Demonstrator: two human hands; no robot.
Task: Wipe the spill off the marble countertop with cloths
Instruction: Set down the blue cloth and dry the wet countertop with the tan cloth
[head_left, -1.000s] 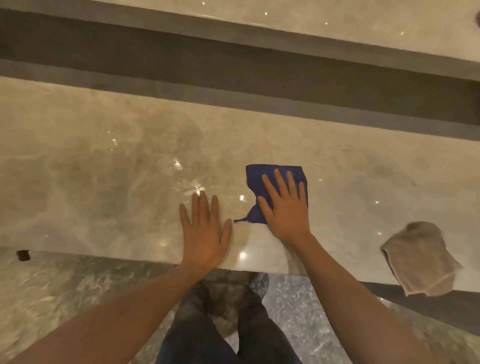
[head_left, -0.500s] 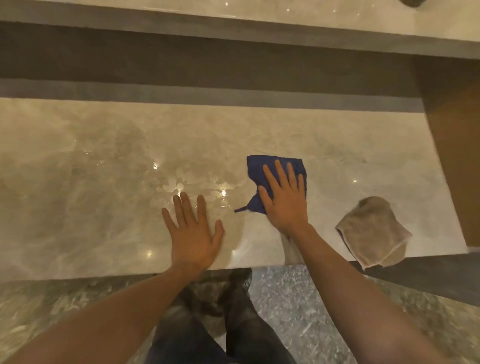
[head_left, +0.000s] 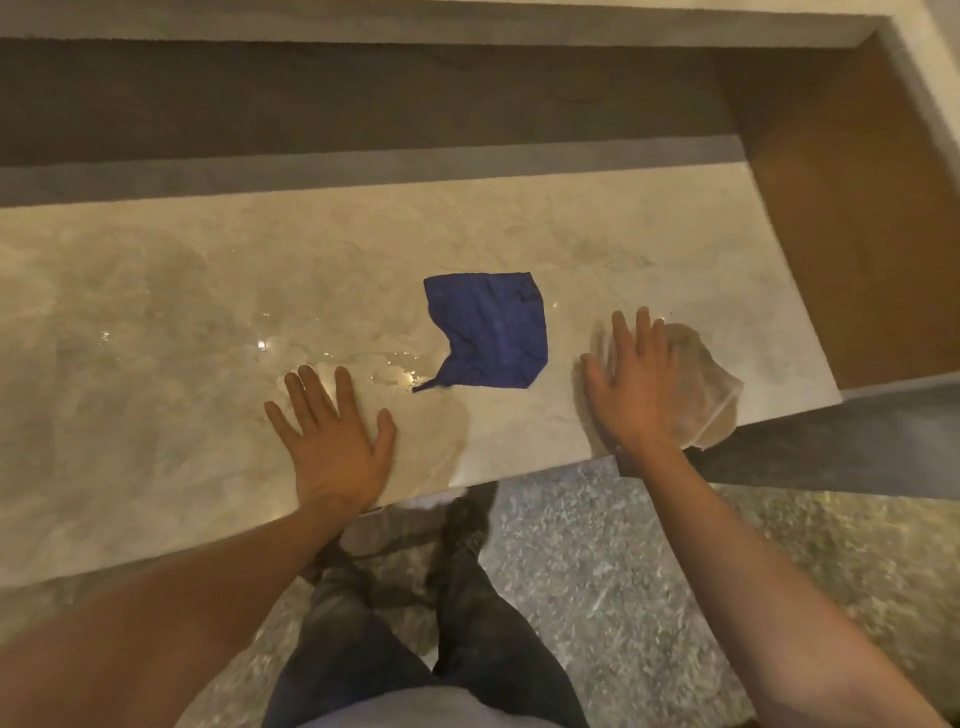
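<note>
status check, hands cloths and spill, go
Left hand flat on the countertop, empty. Right hand open, over the beige cloth. Blue cloth lying free; spill not cleared. Nothing in the way.

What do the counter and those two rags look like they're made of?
Countertop: polished stone, likely marble, judging by the cloudy veining and glossy glints. Blue cloth: soft matte fabric, wrinkled, perhaps microfibre. Beige cloth: limp, crumpled fabric, too blurred to tell the weave.
</note>
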